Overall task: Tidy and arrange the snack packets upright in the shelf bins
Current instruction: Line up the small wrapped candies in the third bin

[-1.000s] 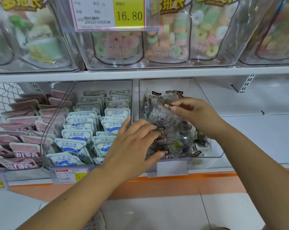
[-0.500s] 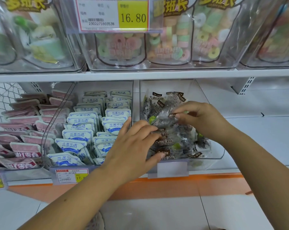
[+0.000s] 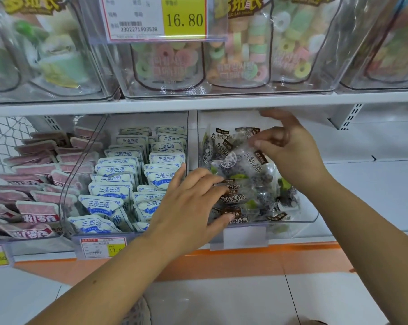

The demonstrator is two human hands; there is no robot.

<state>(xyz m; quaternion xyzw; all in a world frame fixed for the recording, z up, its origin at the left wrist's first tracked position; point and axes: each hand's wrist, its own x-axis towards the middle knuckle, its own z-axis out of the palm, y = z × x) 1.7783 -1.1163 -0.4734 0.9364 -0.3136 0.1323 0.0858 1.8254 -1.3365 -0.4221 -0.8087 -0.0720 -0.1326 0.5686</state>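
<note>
A clear plastic bin (image 3: 308, 216) on the lower shelf holds several see-through plum snack packets with brown labels. My right hand (image 3: 289, 148) pinches the top corner of one plum packet (image 3: 242, 160), which stands tilted near the back of the bin. My left hand (image 3: 193, 202) lies with spread fingers against the front packets (image 3: 233, 199), pressing them, some leaning or lying flat. More packets (image 3: 218, 139) stand at the back left of the bin.
To the left, a clear bin (image 3: 85, 146) holds rows of white-and-blue packets (image 3: 111, 191), and a further bin holds pink packets (image 3: 36, 214). The shelf above (image 3: 221, 100) carries bins of ring candy. Bare white shelf (image 3: 371, 184) lies to the right. Price tags hang in front.
My right hand has lifted the plum packet up and back, raising it more upright. My left hand has stayed pressed on the front packets.
</note>
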